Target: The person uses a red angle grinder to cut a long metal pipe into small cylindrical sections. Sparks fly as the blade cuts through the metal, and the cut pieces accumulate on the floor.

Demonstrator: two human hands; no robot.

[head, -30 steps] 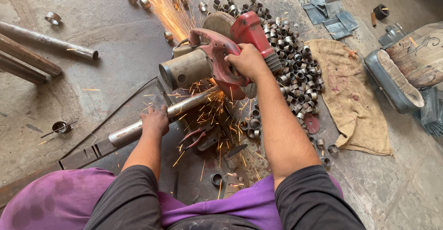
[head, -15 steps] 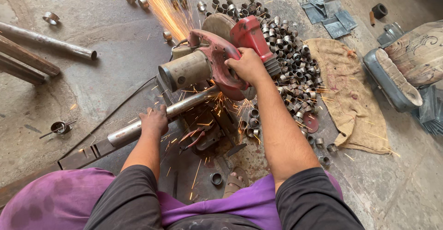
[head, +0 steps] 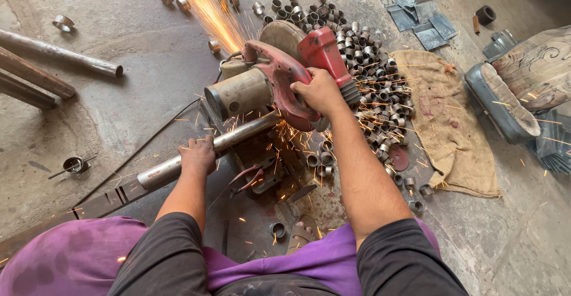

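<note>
**Chop saw on steel pipe, both hands engaged**

Head view: right hand [head: 320, 91] is wrapped tight around the handle of the red chop saw [head: 279, 82], fingers closed on the grip, saw head down at the cut. Left hand [head: 198, 155] lies over the steel pipe [head: 178, 165], fingers curled around it, pinning it to the floor-level saw base. The pipe runs diagonally from lower left up under the blade, where sparks [head: 205, 8] stream off toward the top. A pile of cut pipe rings [head: 363, 52] sits just right of the saw, touching the edge of a burlap sack [head: 446, 117]. Spare pipes [head: 53, 52] lie well apart at upper left.

Handling judgement: the pipe looks stiff, heavy, smooth and probably hot near the cut; best held well back from the blade, as here. The saw looks heavy; take it by the handle only.
</note>
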